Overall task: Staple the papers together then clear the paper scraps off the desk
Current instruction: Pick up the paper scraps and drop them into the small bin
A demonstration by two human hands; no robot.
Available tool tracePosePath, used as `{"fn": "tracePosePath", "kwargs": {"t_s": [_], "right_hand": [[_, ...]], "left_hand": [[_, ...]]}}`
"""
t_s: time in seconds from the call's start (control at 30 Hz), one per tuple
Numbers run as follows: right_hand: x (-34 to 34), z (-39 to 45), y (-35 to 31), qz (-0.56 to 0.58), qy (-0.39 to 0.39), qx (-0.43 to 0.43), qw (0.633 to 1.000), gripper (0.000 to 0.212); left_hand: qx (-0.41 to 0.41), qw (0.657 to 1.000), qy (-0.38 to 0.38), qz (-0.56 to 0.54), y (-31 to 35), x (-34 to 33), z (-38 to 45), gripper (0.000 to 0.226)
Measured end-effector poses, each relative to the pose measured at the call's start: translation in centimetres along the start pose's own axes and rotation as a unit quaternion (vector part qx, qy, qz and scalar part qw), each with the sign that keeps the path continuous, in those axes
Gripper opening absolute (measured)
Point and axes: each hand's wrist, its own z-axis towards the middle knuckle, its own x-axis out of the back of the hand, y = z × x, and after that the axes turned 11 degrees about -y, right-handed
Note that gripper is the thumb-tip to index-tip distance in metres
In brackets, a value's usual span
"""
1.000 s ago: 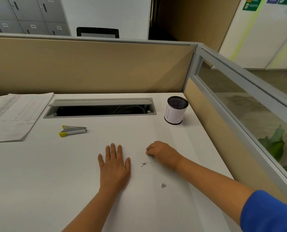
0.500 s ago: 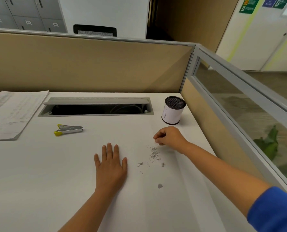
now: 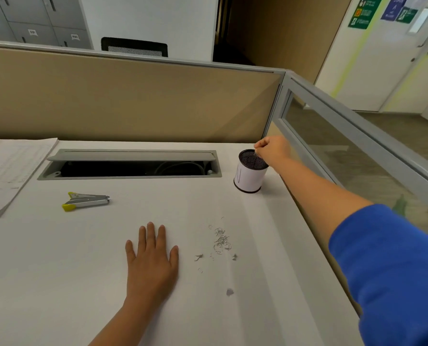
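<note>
Right hand over mesh cup, fingertips pinched, presumably dropping scrap; contents unclear. Left hand flat, fingers straight, left of scraps, bracing on desk.

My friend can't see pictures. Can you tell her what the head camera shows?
A person's right hand pinches something tiny over a mesh pen cup on a white desk, while the left hand rests flat. Loose staples, paper scraps, a stapler and a paper stack remain.
</note>
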Motion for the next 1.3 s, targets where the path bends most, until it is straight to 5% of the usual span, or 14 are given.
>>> {"fn": "tracePosePath", "kwargs": {"t_s": [0.17, 0.3, 0.43, 0.57, 0.63, 0.77, 0.9, 1.03, 1.3], "right_hand": [[-1.1, 0.9, 0.5, -0.089, -0.002, -0.012, 0.996, 0.030], [-1.0, 0.8, 0.9, -0.107, 0.020, 0.006, 0.994, 0.016], [-0.7, -0.6, 0.4, -0.044, 0.067, 0.041, 0.996, 0.011], [-2.3, -5.6, -0.3, 0.021, 0.018, 0.072, 0.997, 0.014], [-4.5, -10.0, 0.6, 0.028, -0.040, 0.066, 0.997, 0.025], [-9.0, -19.5, 3.1, -0.095, -0.226, 0.004, 0.970, 0.085], [-12.0, -26.3, 4.4, -0.182, -0.215, -0.063, 0.958, 0.136], [-13.7, -28.0, 3.8, -0.204, -0.144, -0.072, 0.966, 0.138], [-14.9, -21.5, 1.6, -0.184, -0.126, -0.032, 0.974, 0.130]], "left_hand": [[-0.001, 1.000, 0.002, -0.004, 0.0, 0.0, 0.0, 0.067], [0.001, 1.000, -0.001, -0.002, -0.2, -0.1, -0.1, 0.068], [0.002, 1.000, -0.006, -0.003, -0.1, -0.1, 0.0, 0.069], [0.002, 1.000, -0.010, -0.004, 0.1, 0.1, -0.1, 0.074], [0.002, 1.000, -0.014, 0.001, 0.1, 0.1, -0.2, 0.082], [0.002, 1.000, -0.016, 0.002, 0.2, 0.4, -0.2, 0.086], [0.002, 1.000, -0.021, 0.005, 0.2, 0.6, -0.3, 0.088], [0.000, 1.000, -0.026, 0.007, 0.2, 0.7, -0.4, 0.089], [-0.002, 1.000, -0.018, 0.012, 0.3, 0.6, -0.4, 0.087]]}}
